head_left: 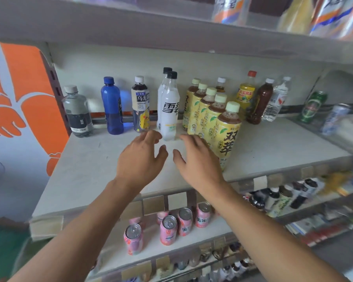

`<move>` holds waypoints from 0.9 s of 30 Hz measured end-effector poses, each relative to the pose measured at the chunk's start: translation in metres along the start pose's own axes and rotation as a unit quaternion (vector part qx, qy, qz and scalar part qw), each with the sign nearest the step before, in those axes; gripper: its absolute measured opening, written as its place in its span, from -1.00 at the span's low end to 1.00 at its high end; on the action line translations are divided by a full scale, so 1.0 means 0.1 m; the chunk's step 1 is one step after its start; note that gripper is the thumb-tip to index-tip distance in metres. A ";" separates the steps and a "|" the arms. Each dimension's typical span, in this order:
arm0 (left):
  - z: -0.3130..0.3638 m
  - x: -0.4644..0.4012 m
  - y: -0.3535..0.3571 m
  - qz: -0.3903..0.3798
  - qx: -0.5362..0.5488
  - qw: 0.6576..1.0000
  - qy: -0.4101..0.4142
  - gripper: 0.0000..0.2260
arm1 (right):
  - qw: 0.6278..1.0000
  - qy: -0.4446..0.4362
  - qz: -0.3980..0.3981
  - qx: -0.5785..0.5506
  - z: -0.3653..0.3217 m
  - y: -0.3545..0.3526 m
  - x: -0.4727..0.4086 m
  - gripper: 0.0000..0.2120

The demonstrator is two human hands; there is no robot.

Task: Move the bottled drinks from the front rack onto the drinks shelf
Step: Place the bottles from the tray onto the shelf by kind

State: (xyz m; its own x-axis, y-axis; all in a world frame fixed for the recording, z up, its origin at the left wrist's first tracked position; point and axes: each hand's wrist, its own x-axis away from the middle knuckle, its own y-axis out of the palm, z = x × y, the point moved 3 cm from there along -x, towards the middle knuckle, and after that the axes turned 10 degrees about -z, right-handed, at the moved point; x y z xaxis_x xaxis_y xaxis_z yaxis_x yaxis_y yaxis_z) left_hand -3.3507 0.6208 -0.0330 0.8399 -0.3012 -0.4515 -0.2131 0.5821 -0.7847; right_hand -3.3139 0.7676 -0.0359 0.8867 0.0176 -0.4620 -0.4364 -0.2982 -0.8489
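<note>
Bottled drinks stood in rows on the drinks shelf [86, 159]: a white Sprite bottle [169, 110] just beyond your fingertips, yellow tea bottles [226, 131] beside your right hand [198, 159]. Your left hand [141, 157] and right hovered with fingers spread, holding nothing.

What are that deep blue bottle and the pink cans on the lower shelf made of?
The blue bottle looks like glossy, tinted see-through plastic: light glows through it onto the wall behind. The pink cans seem metal, probably aluminium, with dull silver tops and pull tabs under printed pink sides.
</note>
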 end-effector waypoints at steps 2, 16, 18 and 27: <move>0.16 0.15 -0.05 -0.008 0.025 0.999 0.027 -0.77 | 1.000 0.009 0.024 0.012 0.01 -0.22 0.27 -0.66; 1.90 1.09 0.39 -0.122 0.064 0.959 0.247 -0.75 | 0.978 0.164 0.020 0.126 0.76 -1.48 2.29 -0.68; 2.27 1.22 0.62 -0.149 0.057 0.945 0.286 -0.73 | 0.972 0.192 0.020 0.137 0.99 -1.63 2.61 -0.68; 4.21 1.73 1.84 -0.237 0.098 0.887 0.384 -0.76 | 0.908 0.403 -0.043 0.111 2.47 -2.21 4.16 -0.64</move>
State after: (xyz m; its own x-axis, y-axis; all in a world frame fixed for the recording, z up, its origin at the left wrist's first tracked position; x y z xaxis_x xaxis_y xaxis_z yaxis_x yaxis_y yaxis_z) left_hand -3.0346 0.9936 -0.0763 0.2085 -0.9292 -0.3052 0.2271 0.3495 -0.9090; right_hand -2.8869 1.0763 -0.1041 0.7042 -0.6981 -0.1300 -0.3011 -0.1277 -0.9450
